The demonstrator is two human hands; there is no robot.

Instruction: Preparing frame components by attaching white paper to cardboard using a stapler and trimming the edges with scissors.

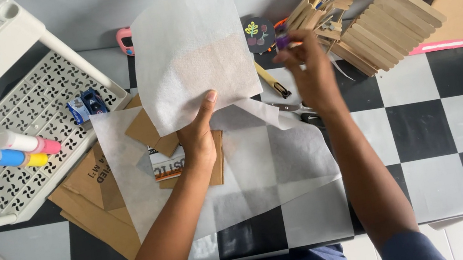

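While the left hand (198, 130) pinches a thin white paper sheet (192, 51) and lifts it above the checkered desk (435, 132), the right hand (311, 68) grips a purple pen (284, 42) at two o'clock, near wooden sticks (381, 27).

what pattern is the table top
A black, white and grey checkerboard table top, seen in the head view.

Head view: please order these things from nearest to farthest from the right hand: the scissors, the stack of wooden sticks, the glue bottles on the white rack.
From the right hand:
1. Scissors, on the table just below the hand, partly hidden by it.
2. Stack of wooden sticks, at the table's far edge, to the hand's right.
3. Glue bottles, far left on the white rack.
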